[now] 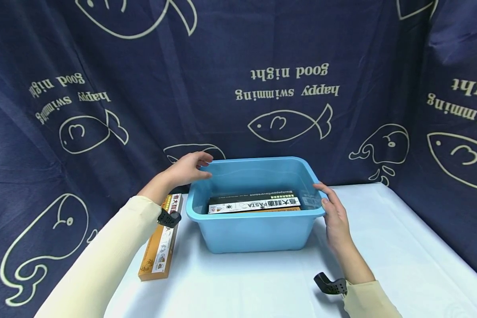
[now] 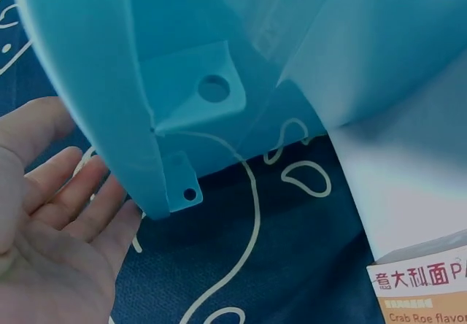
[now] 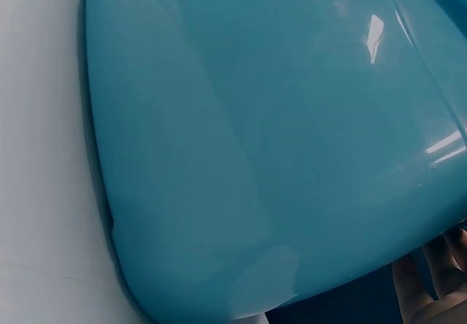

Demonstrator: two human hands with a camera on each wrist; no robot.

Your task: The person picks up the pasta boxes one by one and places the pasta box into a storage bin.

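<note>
A light blue plastic tub [image 1: 254, 232] stands on the table with several flat boxes inside. Among them are a black box [image 1: 246, 198] and a white-and-orange pasta box [image 1: 254, 205]. My left hand [image 1: 188, 168] is at the tub's far left corner, its fingers loosely spread and the thumb apart; in the left wrist view the hand [image 2: 62, 222] is beside the rim, and contact is unclear. On the other side, my right hand [image 1: 334, 216] holds the tub's right rim, fingertips over the edge. Only some of its fingers [image 3: 430, 280] show in the right wrist view.
Another orange-and-white pasta box [image 1: 157, 249] lies on the table left of the tub, under my left forearm. A white cloth [image 1: 230, 282] covers the table. Behind hangs a dark blue curtain [image 1: 206, 88] with fish drawings. Each wrist wears a black mount.
</note>
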